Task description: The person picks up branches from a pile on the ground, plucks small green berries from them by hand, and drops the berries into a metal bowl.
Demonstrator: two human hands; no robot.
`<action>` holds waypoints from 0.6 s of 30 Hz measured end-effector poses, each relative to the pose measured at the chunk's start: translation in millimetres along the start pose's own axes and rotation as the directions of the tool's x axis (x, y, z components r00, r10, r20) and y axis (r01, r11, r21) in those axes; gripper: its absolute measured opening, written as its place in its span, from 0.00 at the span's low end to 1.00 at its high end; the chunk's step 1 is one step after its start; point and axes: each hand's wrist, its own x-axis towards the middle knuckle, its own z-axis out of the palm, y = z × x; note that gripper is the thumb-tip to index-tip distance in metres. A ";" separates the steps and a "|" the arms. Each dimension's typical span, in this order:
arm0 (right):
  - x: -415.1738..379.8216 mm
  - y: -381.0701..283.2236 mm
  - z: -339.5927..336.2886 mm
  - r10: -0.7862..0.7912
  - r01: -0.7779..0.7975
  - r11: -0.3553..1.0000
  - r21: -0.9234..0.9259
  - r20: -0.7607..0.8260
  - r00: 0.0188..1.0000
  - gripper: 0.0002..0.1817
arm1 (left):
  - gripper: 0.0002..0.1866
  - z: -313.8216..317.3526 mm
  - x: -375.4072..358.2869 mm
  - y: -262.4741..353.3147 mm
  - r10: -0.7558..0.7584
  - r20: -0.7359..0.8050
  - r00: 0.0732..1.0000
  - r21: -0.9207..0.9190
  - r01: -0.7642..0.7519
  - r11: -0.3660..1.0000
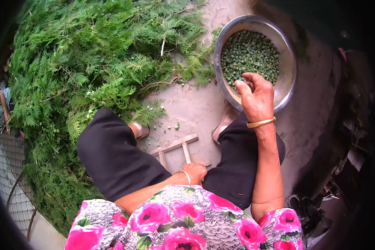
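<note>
My right hand (257,95) is over the near part of a round metal bowl (286,68), its fingers curled with the thumb and fingertips close together. Whatever it may hold is too small to make out. Many small green cones (250,54) fill the bottom of the bowl. Low between my knees, my left hand (194,172) rests by a wooden frame (171,147); its fingers are bent inward and their tips are hidden. To the left lies a big heap of green conifer branches (87,62).
Loose cones (177,126) lie on the concrete floor (183,104) between my feet. Wire mesh (12,166) runs along the left edge, where part of another person (0,106) shows. Dark clutter (321,212) stands at the lower right.
</note>
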 end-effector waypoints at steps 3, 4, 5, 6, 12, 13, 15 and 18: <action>19.5 -5.3 -3.8 -0.151 0.153 0.987 0.047 -0.052 0.987 0.17 | 0.26 -15.0 13.4 -28.2 0.104 -0.147 0.984 -0.007 -0.106 0.994; 15.6 -3.5 -9.2 -0.158 0.161 0.986 0.052 -0.066 0.985 0.16 | 0.25 -0.2 5.6 -30.8 0.049 -0.247 0.968 -0.090 -0.074 0.993; 8.7 -1.6 -17.8 -0.156 0.161 0.986 0.054 -0.079 0.985 0.15 | 0.24 19.8 -5.7 -32.7 -0.008 -0.332 0.943 -0.176 -0.053 0.983; 2.6 6.7 -23.6 -0.147 0.156 0.986 0.067 -0.120 0.982 0.15 | 0.23 53.8 -13.5 -44.9 -0.012 -0.416 0.909 -0.135 -0.049 0.990; -6.0 35.2 -45.1 -0.118 0.149 0.983 0.104 -0.258 0.959 0.16 | 0.20 41.7 -49.3 -37.3 -0.166 -0.179 0.970 -0.048 0.160 0.986; -7.9 41.9 -46.1 -0.132 0.169 0.980 0.108 -0.287 0.949 0.16 | 0.19 41.5 -49.5 -39.7 -0.158 -0.189 0.969 -0.082 0.145 0.986; -22.4 45.7 -52.5 -0.162 0.202 0.974 0.103 -0.307 0.938 0.16 | 0.18 44.0 -46.7 -42.2 -0.184 -0.243 0.952 -0.071 0.172 0.983; -80.8 11.2 -81.7 -0.240 0.281 0.953 0.113 -0.286 0.928 0.14 | 0.23 37.1 -56.7 -45.5 -0.119 -0.410 0.904 0.064 0.159 0.985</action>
